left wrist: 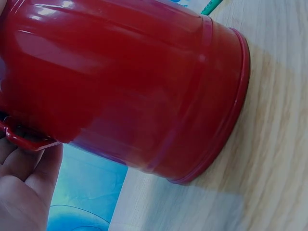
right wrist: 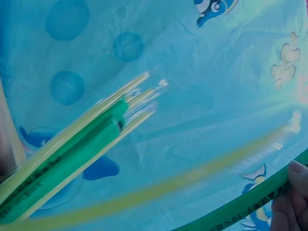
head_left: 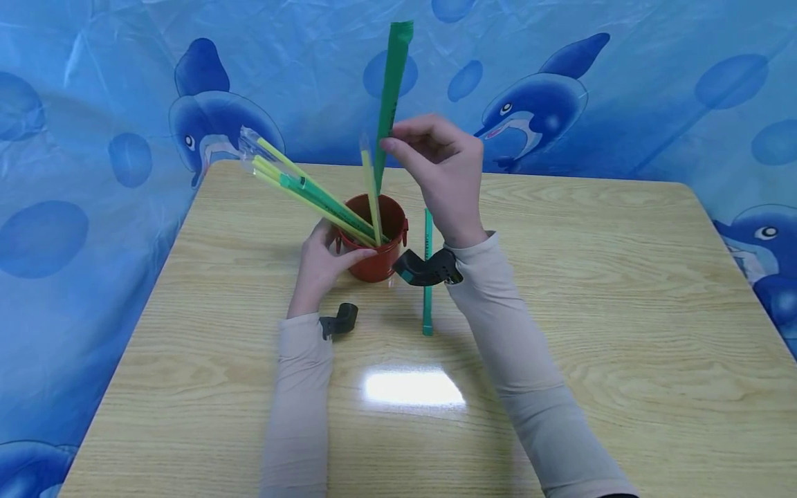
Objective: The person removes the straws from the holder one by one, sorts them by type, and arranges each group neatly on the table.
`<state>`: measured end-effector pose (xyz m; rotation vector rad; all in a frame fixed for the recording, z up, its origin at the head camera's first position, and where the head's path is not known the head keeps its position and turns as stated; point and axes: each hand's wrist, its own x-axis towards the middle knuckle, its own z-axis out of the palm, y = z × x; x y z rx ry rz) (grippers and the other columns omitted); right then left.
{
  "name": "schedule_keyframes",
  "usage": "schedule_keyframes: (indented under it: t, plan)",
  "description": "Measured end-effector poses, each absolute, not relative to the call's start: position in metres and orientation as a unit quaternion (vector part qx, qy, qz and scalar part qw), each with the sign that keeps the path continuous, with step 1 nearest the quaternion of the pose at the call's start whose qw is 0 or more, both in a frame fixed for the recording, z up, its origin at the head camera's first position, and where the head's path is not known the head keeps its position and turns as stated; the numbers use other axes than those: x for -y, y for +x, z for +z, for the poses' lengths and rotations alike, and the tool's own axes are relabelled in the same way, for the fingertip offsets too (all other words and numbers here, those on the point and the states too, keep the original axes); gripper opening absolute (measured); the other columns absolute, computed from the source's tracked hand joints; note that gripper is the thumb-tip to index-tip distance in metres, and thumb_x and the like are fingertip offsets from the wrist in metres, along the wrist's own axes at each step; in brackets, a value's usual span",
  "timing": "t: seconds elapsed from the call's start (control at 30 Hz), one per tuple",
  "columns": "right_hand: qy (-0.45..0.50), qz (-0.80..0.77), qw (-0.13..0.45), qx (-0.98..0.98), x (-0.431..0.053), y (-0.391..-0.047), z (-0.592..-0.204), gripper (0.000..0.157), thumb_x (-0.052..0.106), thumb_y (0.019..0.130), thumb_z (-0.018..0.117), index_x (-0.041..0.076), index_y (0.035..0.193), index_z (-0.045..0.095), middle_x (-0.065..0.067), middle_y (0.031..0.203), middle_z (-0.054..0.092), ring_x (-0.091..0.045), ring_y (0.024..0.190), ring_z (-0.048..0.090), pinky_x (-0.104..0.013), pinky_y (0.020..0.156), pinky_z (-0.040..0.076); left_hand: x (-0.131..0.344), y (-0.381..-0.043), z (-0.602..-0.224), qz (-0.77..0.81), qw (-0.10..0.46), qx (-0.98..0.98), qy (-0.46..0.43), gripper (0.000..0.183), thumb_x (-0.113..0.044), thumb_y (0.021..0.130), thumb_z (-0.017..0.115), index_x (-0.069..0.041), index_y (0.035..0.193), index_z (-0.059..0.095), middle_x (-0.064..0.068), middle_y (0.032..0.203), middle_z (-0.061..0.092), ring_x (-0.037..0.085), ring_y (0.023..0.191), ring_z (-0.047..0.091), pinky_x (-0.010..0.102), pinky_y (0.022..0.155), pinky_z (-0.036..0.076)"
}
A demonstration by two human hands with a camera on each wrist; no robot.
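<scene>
My right hand point(head_left: 445, 162) pinches a long green-wrapped straw point(head_left: 394, 76) between thumb and fingers, holding it nearly upright. The straw's lower end meets the far rim of a small red bucket point(head_left: 371, 271); whether it is inside or behind, I cannot tell. My left hand point(head_left: 320, 266) grips the bucket's left side, thumb across the near side. In the left wrist view, its fingers lie by the red handle point(left wrist: 31, 142). Yellow straws in clear wrap point(head_left: 283, 160) and a green-wrapped one point(head_left: 336, 204) lean left out of the bucket. Another yellow straw point(head_left: 372, 207) stands steeper.
A thin green-wrapped straw point(head_left: 427, 311) lies on the wooden table point(head_left: 591, 311), right of the bucket and partly under my right wrist. Black wrist cameras point(head_left: 429, 268) sit on both sleeves. A blue dolphin-print sheet point(head_left: 324, 90) hangs behind the table.
</scene>
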<state>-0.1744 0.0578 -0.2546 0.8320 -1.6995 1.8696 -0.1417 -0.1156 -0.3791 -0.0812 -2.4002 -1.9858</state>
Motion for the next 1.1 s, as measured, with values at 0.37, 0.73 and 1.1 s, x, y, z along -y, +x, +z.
schedule_keyframes:
  t: [0.37,0.73,1.1]
  plan:
    - [0.292,0.716,0.284,0.567,-0.069,-0.155,-0.234,0.012,-0.015,0.079,0.064,-0.008,0.087,0.069,-0.010,0.084,0.069,-0.024,0.078,0.066,-0.038,0.078,0.055,0.115,-0.141,-0.380,-0.664,-0.001,0.747,-0.011,0.068,-0.017,0.077,0.079,-0.017,0.137,0.046,0.000,0.137,0.049,0.016,0.131,0.038,0.037,0.105,0.037]
    - [0.278,0.737,0.332,0.519,-0.090,-0.146,-0.228,0.019,-0.019,0.074,0.061,-0.004,0.080,0.070,-0.011,0.078,0.067,-0.024,0.071,0.061,-0.031,0.068,0.052,0.115,-0.141,-0.380,-0.671,-0.005,0.742,-0.004,0.067,-0.016,0.077,0.079,-0.017,0.136,0.046,-0.001,0.137,0.049,0.015,0.130,0.038,0.036,0.104,0.039]
    - [0.207,0.758,0.321,0.528,-0.119,-0.144,-0.247,0.009,-0.013,0.074,0.067,-0.009,0.082,0.069,-0.011,0.075,0.068,-0.024,0.064,0.061,-0.031,0.068,0.054,0.115,-0.141,-0.381,-0.676,0.004,0.736,-0.012,0.067,-0.015,0.077,0.080,-0.015,0.135,0.047,0.001,0.135,0.050,0.014,0.128,0.040,0.036,0.103,0.040]
